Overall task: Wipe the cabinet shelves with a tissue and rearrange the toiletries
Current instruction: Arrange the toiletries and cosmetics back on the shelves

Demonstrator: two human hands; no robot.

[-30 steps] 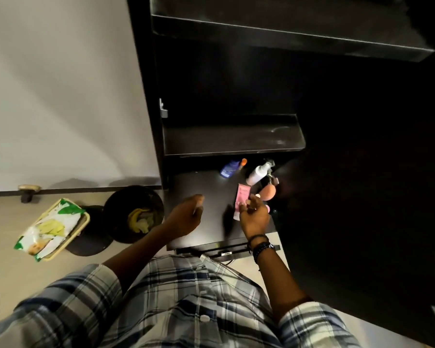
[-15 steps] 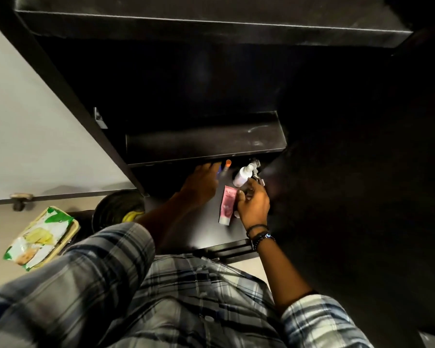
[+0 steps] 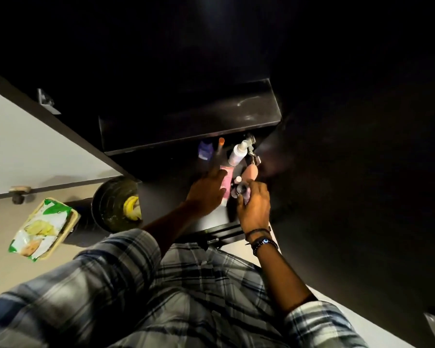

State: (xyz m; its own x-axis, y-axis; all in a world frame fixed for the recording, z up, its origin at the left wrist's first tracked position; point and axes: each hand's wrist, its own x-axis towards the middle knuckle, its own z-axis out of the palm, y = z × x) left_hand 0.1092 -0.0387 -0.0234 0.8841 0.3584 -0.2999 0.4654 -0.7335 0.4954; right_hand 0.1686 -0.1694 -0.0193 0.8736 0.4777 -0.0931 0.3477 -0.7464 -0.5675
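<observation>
Toiletries crowd the far right of the lower shelf (image 3: 166, 194): a blue bottle (image 3: 205, 150), a white bottle (image 3: 237, 153) and a pink sponge (image 3: 251, 172), with a pink tube (image 3: 227, 183) lying between the 2 hands. The right hand (image 3: 254, 207) curls round a small bottle (image 3: 241, 190) just near of the sponge. The blurred left hand (image 3: 207, 194) points 1 finger over the tube; whether it grips anything cannot be told.
</observation>
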